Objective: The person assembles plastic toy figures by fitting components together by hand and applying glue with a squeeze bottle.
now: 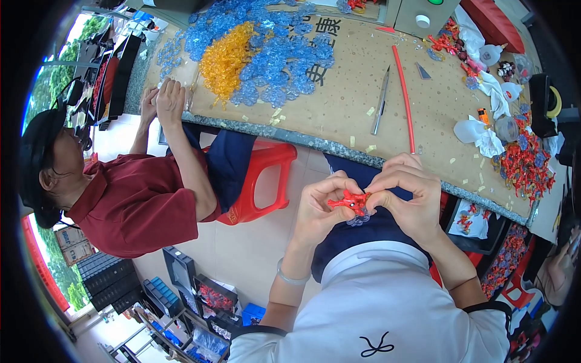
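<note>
A small red plastic figure (349,203) with a clear bluish piece (358,220) under it is held between my two hands, just off the table's near edge and above my lap. My left hand (324,204) pinches the figure's left side between thumb and fingers. On its other side, my right hand (411,196) has thumb and forefinger pressed to the figure's right end. My fingertips cover part of it, so how the red and clear parts join cannot be made out.
On the table (345,115) lie a craft knife (380,100), a red rod (404,100), and heaps of blue pieces (272,66) and orange pieces (225,63). Red figures (529,160) are piled at right. A co-worker (139,199) sits at left, beside a red stool (263,181).
</note>
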The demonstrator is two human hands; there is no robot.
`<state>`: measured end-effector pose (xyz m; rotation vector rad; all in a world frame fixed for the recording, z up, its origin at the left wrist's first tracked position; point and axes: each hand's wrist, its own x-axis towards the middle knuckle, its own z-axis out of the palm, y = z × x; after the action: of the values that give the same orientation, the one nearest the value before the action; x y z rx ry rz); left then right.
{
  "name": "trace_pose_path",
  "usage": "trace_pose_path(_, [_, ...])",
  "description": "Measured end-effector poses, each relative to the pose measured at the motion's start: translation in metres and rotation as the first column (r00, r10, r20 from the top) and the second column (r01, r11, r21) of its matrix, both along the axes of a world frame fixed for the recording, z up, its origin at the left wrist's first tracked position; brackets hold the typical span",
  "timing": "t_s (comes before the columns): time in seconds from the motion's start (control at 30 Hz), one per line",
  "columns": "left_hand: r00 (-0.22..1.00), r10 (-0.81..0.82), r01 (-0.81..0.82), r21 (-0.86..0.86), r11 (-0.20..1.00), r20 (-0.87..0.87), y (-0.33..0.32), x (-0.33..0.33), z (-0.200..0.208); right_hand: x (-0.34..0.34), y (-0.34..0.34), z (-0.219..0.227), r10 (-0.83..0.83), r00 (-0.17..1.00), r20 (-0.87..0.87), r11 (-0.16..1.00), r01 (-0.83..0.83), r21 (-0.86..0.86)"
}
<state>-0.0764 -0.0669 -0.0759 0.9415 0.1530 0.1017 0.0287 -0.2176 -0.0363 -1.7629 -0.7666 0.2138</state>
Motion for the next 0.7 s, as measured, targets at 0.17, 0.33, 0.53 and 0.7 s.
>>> trace_pose_path(0.17, [1.0, 0.01, -0.01, 0.012, 1.0, 0.003, -0.0023, -0.0016, -0.0028, 0.0009, -0.0006, 0.002, 0.0, 1.0, 0.003, 1.0, 0.0, 0.003])
trace_pose_path(0.33, [1.0, 0.021, -0.021, -0.018, 1.0, 0.003, -0.0045, -0.0005, 0.002, 0.0009, -0.0008, 0.0025, -0.006, 1.0, 0.001, 1.0, 0.006, 0.018])
trace_pose_path(0.53, [1.0, 0.013, -0.014, -0.102, 0.995, -0.008, -0.006, 0.0007, 0.0033, 0.0009, -0.0007, 0.0017, -0.011, 1.0, -0.006, 1.0, 0.011, 0.012])
trace_pose_path(0.7, [0.999, 0.004, -0.012, -0.216, 0.976, -0.034, -0.0092, 0.0001, -0.0011, 0.0022, 0.0003, -0.0001, -0.023, 1.0, -0.016, 1.0, 0.024, 0.011])
